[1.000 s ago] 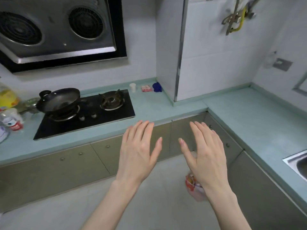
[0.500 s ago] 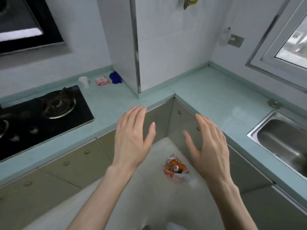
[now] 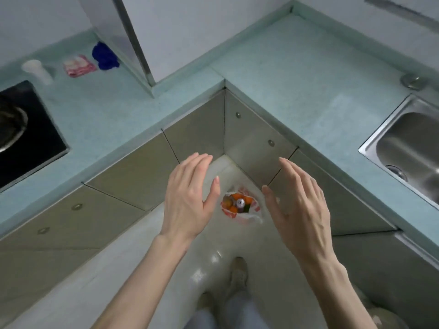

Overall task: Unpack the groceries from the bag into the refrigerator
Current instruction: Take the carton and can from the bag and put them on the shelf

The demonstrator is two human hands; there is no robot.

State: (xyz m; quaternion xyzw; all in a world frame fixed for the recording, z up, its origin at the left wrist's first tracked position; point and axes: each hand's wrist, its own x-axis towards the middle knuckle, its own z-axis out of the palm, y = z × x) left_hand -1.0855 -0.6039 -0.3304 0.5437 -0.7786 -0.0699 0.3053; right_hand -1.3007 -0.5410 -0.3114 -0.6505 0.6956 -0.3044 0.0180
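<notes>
Left hand (image 3: 187, 198) open, empty; between it and the equally open, empty right hand (image 3: 299, 205), far below on the floor, sits the bag (image 3: 240, 206): thin, floppy plastic, likely heavy with fruit and a can; best lifted by its rim

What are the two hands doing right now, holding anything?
Left hand: open, fingers straight, holding nothing.
Right hand: open, holding nothing, above the bag on the floor.
</notes>
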